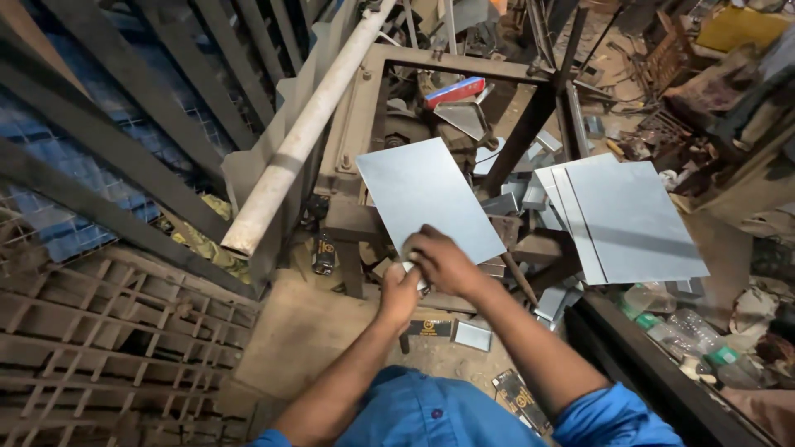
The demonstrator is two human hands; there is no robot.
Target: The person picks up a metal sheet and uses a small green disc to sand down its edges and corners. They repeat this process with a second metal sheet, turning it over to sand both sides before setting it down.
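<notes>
1. Head view, centre of the frame: the right hand (pixel 443 261) grips the near edge of a flat grey metal sheet (pixel 426 199), its fingers closed over that edge.
2. The left hand (pixel 400 291) sits just beside the right, touching it; its fingers are curled around a small pale object that is mostly hidden.
3. The sheet tilts up over a rusty metal frame (pixel 414 62).
4. Right of centre lies a stack of grey sheets (pixel 633 219).
5. A long pale pipe (pixel 302 132) slants across the upper left.
6. Small metal offcuts (pixel 472 334) lie on the floor below the hands.
</notes>
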